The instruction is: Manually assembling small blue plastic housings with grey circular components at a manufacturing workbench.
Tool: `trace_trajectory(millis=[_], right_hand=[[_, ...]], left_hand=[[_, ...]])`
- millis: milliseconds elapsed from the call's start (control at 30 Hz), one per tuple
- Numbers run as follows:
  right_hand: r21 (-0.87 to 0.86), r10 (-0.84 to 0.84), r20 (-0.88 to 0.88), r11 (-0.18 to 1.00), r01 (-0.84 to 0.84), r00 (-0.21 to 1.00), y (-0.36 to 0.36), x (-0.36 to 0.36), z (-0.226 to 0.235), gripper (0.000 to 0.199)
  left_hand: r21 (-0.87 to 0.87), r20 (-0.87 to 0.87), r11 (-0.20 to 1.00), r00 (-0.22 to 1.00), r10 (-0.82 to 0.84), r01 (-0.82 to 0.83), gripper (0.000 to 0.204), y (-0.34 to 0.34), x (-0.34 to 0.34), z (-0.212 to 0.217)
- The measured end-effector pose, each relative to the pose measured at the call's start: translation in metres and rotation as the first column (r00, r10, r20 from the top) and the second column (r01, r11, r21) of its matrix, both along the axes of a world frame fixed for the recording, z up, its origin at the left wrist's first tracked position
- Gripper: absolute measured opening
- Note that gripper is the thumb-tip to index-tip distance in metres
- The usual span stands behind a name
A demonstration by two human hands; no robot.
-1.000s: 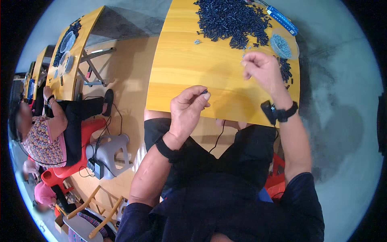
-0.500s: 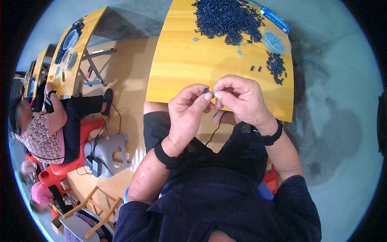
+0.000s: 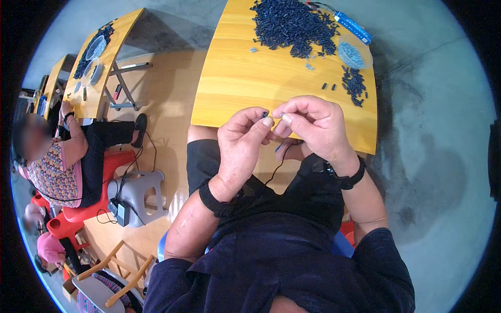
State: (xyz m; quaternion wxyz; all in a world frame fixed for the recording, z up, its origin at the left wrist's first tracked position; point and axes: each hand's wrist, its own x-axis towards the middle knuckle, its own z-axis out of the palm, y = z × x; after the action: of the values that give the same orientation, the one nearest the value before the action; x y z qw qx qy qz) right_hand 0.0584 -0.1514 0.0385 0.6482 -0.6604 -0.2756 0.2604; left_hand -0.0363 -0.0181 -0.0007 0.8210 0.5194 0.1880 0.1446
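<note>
Close to the near edge of the yellow table (image 3: pixel 224 73), my left hand (image 3: pixel 241 141) pinches a small dark plastic piece (image 3: pixel 265 113) between thumb and forefinger. Just right of it, my right hand (image 3: pixel 319 128) is closed in a pinch on a tiny silvery metal part (image 3: pixel 282 114), mostly hidden by the fingertips. A narrow gap separates the two sets of fingertips. Farther off lies a big heap of dark plastic pieces (image 3: pixel 292 26). A smaller cluster of dark pieces (image 3: pixel 354 83) lies at the right edge, with two loose ones beside it.
A clear bowl (image 3: pixel 368 58) of small silvery-blue parts (image 3: pixel 349 54) stands at the table's right edge, below a blue-and-white box (image 3: pixel 353 27) with wires. Several metal bits (image 3: pixel 309 67) are scattered near the heap. At left, another person (image 3: pixel 52 167) sits at a separate table.
My fingertips have drawn slightly apart, the right hand shifting a little rightward. Both pinches remain closed. The whole view has shifted slightly.
</note>
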Motion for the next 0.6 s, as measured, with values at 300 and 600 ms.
trace_trajectory(millis=[300, 600], right_hand=[[-0.016, -0.033, -0.173, 0.999, 0.031, 0.984, -0.002, -0.007, -0.004, 0.006], [-0.058, 0.029, 0.526, 0.998, 0.001, 0.850, 0.001, 0.000, -0.007, 0.007]], left_hand=[[0.087, 0.075, 0.996, 0.997, -0.015, 0.008, 0.011, -0.002, -0.001, 0.019], [-0.071, -0.043, 0.997, 0.998, -0.037, 0.034, 0.008, -0.003, 0.003, 0.015]])
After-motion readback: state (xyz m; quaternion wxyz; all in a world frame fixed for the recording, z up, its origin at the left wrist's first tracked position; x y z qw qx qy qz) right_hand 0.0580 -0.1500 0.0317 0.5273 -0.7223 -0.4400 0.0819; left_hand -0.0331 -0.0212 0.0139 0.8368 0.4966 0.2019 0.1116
